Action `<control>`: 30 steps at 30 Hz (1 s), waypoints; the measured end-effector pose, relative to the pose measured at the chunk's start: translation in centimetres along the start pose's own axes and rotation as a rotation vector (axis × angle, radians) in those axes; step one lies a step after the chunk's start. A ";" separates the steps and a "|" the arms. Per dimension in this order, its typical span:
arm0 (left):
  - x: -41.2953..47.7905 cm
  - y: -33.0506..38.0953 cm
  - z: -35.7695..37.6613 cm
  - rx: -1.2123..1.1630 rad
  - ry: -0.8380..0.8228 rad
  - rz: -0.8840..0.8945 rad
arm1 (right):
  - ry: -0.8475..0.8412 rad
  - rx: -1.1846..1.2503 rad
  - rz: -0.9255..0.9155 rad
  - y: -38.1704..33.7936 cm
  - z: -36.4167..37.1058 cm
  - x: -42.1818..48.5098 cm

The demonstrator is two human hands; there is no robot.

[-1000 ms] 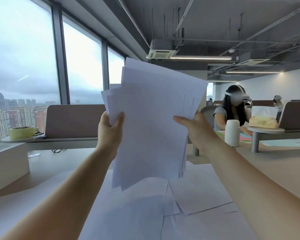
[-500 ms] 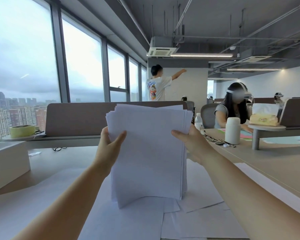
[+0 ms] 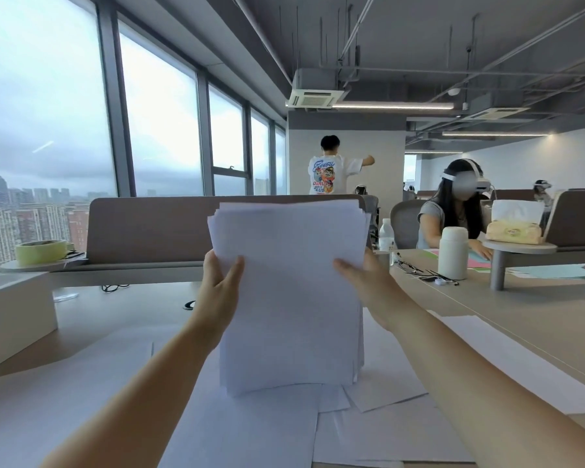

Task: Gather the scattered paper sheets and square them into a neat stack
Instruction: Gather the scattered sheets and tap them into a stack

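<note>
You are holding a stack of paper (image 3: 291, 298) in front of you over the desk (image 3: 527, 319), one hand on each side edge. The sheets are plain white and blank on the face turned towards you, and they make a fairly thick bundle. It is not fully squared: along the top the edges sit in small steps, fanning out at the upper left corner and again at the upper right, and a few edges peek out low on the right side. The bottom edge bows slightly and comes down to the loose sheets (image 3: 250, 430) lying flat and overlapping on the desk; it looks to be touching them, though you cannot be sure from this angle. The stack stands upright with its long axis running vertically, short edges at top and bottom, and its broad face square to you. Your left hand (image 3: 218, 288) grips the left edge, thumb pressed on the near face and fingers hidden behind. Your right hand (image 3: 368, 285) grips the right edge the same way, thumb lying across the near face. Both hands clasp the upper half of the stack.
</note>
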State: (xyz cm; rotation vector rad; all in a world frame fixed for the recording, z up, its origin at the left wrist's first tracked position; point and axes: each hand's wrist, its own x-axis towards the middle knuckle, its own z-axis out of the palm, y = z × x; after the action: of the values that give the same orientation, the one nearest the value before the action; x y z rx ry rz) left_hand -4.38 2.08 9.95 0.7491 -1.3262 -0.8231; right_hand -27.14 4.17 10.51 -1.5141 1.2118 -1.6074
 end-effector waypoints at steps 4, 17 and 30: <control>1.4 1.7 0.8 -0.020 0.043 0.036 | 0.143 0.085 -0.067 -2.4 0.4 1.0; -2.5 -2.4 1.1 0.032 -0.001 -0.029 | 0.123 -0.044 0.080 2.9 0.4 -3.0; -6.7 -7.3 1.5 0.247 -0.098 -0.336 | 0.013 -0.226 0.308 8.8 0.2 -7.3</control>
State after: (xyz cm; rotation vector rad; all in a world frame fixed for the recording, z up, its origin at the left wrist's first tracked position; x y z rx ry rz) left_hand -6.85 3.97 0.46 1.1615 -1.4264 -0.9811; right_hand -27.09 7.23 -0.54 -1.3677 1.5920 -1.3145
